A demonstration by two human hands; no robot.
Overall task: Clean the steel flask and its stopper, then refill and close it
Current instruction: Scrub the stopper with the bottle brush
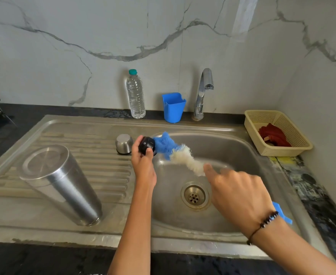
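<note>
steel drainboard point(14, 211): inverted flask point(60, 183), cap point(124, 143).

Pretty standard kitchen corner here. The back wall point(163, 32) is pale marble-look slab with grey veins wandering across it, and the same stuff wraps round onto the right wall point(325, 80). There's a brighter streak of light on the far wall, upper right of centre. The countertop point(44, 111) is dark, almost black stone, looks wet in patches near the back, and it's got some yellowish, mottled staining along the right side. Set into it is a stainless steel sink unit point(83, 124) with a ribbed drainboard on the left and the basin on the right. Chrome tap point(202, 92) stands at the far edge.
</note>
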